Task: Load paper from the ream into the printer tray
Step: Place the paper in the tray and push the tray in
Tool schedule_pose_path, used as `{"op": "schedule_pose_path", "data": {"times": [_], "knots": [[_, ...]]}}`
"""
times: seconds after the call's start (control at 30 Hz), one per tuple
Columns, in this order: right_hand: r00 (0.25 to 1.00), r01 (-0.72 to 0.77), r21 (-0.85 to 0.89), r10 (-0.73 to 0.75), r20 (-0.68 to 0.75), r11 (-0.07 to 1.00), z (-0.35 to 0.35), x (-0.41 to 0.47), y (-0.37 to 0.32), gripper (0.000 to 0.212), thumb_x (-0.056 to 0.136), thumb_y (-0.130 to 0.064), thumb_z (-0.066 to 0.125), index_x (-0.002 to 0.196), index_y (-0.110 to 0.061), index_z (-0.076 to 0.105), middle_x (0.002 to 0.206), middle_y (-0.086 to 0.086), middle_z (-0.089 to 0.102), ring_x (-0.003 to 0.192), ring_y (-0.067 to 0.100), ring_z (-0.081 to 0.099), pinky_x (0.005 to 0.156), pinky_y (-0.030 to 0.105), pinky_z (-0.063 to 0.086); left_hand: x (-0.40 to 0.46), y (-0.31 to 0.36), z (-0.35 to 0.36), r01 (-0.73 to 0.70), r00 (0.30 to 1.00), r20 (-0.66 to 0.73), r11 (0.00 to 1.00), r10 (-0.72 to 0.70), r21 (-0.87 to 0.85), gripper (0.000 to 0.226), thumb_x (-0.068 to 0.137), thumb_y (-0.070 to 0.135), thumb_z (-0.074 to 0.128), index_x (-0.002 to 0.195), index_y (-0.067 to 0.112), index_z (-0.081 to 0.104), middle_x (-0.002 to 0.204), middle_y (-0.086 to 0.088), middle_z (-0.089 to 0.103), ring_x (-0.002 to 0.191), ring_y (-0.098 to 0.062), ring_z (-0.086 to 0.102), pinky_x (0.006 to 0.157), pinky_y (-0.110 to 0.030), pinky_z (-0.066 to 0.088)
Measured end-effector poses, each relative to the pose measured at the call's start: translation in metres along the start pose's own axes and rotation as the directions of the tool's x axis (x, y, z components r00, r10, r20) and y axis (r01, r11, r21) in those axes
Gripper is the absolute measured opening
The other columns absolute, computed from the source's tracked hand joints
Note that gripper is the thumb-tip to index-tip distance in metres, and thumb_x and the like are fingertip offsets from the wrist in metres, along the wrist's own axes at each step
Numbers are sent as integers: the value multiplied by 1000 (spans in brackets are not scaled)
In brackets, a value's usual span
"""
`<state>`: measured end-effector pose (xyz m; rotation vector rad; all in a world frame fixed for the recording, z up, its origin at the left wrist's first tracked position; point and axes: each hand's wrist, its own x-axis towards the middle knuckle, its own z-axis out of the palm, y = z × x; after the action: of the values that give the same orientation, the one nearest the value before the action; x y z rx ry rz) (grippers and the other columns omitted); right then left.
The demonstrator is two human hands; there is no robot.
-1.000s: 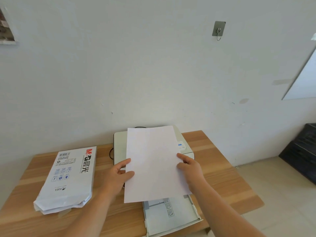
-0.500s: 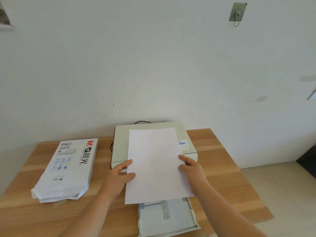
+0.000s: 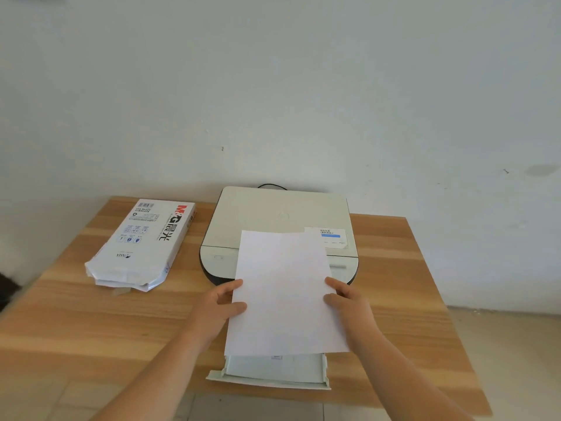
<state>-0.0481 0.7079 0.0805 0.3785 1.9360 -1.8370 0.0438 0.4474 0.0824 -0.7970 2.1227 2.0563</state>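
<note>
Since the earlier frames the white stack of paper sheets had come lower and nearer, its near edge now over the pulled-out pale plastic printer tray. The left hand pinched the stack's left edge in a closed grip, thumb on top; the right hand clasped the right edge likewise. The sheets hung tilted above the flat off-white printer, covering its front. The opened white paper ream wrapper lay on the wooden tabletop, left of the printer and apart from it.
</note>
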Motion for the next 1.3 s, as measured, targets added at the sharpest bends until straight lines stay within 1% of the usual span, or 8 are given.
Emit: {"op": "schedule_pose_path", "data": {"times": [0.4,0.57,0.7,0.83,0.97,1.1,1.23,1.3], "knots": [[993,-61,0,60,-98,998,-4,-33,53,33,82,-10,62,104,-34,70,106,-4,71,94,27,69,89,50,54,-11,-36,-6,53,990,124,993,-66,104,44,81,12,73,116,35,60,115,5,62,101,-17,62,74,-27,55],[986,-85,16,87,-145,996,-4,-52,83,34,85,-6,62,104,-32,71,103,0,70,88,24,67,83,41,54,-21,-65,-10,105,984,141,993,-112,55,45,77,6,76,110,34,65,114,-3,67,98,-21,67,79,-34,57],[980,-124,-28,118,-162,992,-8,-60,107,34,83,-6,63,102,-33,72,96,1,66,78,19,62,72,31,50,-30,-92,-10,144,978,142,986,-155,83,47,68,20,81,106,44,68,117,2,65,101,-23,65,87,-41,55],[972,-184,-64,172,-157,981,-10,-61,131,34,81,-4,65,96,-34,73,84,1,64,72,18,61,74,34,51,-39,-114,-6,187,974,123,981,-191,49,46,74,-2,76,109,27,67,113,-4,65,95,-26,66,69,-25,55],[968,-227,-90,214,-133,970,-6,-59,150,34,77,-5,65,99,-30,74,76,1,61,68,19,60,71,36,52,-45,-131,-9,230,964,131,973,-233,35,46,74,-14,70,107,18,65,113,-10,65,90,-25,67,63,-23,56],[967,-242,-127,227,-118,962,-4,-54,163,35,75,-6,65,96,-33,74,77,1,58,68,20,55,69,35,47,-49,-137,-11,253,958,126,966,-257,47,45,74,-18,68,103,15,65,102,1,67,83,2,64,60,-12,51],[964,-260,-150,246,-103,954,-3,-50,169,36,81,0,62,102,-27,72,78,0,48,66,17,47,62,29,41,-50,-141,-12,262,958,104,963,-267,61,46,74,-14,70,108,17,65,108,-7,67,86,-19,66,56,-15,51],[960,-276,-160,264,-96,948,-4,-48,173,36,81,-1,61,105,-27,71,79,0,48,66,17,48,62,30,41,-50,-142,-12,262,958,96,961,-271,92,46,76,-11,70,112,18,63,109,-5,65,79,-21,64,53,-14,49]]}}
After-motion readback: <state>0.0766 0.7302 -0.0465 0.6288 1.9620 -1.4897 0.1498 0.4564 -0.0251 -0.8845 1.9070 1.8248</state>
